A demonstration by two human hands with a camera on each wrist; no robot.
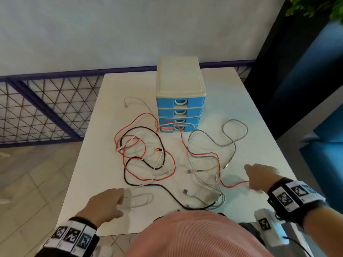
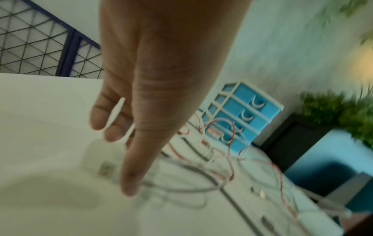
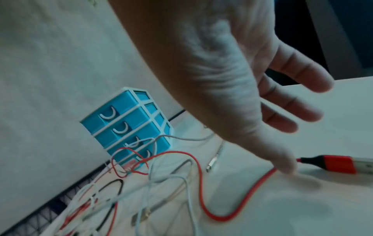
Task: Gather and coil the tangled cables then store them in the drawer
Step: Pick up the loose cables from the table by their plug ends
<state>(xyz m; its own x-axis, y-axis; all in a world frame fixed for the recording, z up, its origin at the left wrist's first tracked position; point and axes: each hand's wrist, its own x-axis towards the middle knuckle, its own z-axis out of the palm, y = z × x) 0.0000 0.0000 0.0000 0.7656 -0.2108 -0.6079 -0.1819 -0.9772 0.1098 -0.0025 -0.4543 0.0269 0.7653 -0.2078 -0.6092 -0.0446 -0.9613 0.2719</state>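
Note:
Red, black, white and braided grey cables lie tangled on the white table. Behind them stands a blue drawer unit with a cream top, all drawers closed; red and white cables cross its lowest front. My left hand hovers over the white cable loop and its USB plug, fingers straight, gripping nothing. My right hand is spread over the red cable's near end, thumb down beside it. The red plug lies just past the thumb.
A dark mesh railing runs left of the table over a tiled floor. Blue upholstered seating stands close on the right, with a green plant above. A white wall is behind the drawer unit.

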